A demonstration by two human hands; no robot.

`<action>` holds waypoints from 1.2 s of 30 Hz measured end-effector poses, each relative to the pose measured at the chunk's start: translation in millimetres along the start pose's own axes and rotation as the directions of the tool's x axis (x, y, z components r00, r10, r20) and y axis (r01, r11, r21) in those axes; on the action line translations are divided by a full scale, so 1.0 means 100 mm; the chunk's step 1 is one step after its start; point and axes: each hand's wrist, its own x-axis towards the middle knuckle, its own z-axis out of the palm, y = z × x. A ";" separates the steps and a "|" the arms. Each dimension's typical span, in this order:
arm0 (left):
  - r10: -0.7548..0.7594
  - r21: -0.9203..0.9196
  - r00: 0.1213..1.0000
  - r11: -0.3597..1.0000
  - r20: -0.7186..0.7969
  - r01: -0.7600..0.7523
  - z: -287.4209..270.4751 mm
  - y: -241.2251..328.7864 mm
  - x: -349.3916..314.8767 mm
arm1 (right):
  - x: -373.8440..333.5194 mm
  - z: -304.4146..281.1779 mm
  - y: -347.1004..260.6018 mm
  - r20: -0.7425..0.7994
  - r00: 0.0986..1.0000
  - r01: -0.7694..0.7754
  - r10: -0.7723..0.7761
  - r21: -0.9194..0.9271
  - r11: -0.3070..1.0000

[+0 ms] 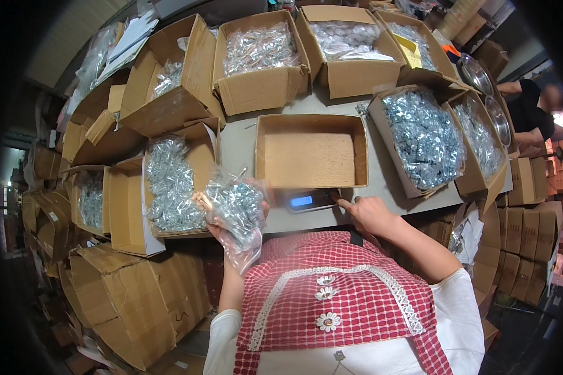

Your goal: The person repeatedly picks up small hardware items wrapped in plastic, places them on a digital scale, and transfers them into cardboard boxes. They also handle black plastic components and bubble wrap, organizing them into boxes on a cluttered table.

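Note:
My left hand [215, 226] is closed around a clear plastic bag [236, 203] packed with small silvery metal parts, held up at the table's near edge. What exactly the parts are is too small to tell. My right hand [370, 214] holds nothing; a stretched-out finger touches the right end of a digital scale [324, 199] with a lit blue display. A shallow cardboard box [311, 150] with a bare bottom stands just beyond the display and seems to rest on the scale, whose platform is hidden.
Cardboard boxes of bagged metal parts surround the grey table [238, 145]: an open box [172, 181] on the left, several at the back, a heaped box [422, 137] on the right. Large cartons [137, 300] stand low on the left. Another person [535, 109] is at far right.

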 end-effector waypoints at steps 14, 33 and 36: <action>0.150 0.349 0.971 0.934 -0.186 -0.078 0.31 0.02 0.38 | -0.11 -1.21 0.01 -0.189 0.981 0.096 0.042 0.661 0.744; 0.127 0.609 0.966 0.793 -0.225 0.037 0.47 0.07 0.97 | 0.46 -1.14 0.05 -0.271 0.937 0.092 0.223 0.804 0.588; 0.187 0.610 0.953 0.792 -0.239 -0.002 0.41 0.10 1.00 | 0.30 -1.12 0.00 -0.215 0.977 0.153 0.001 0.697 0.701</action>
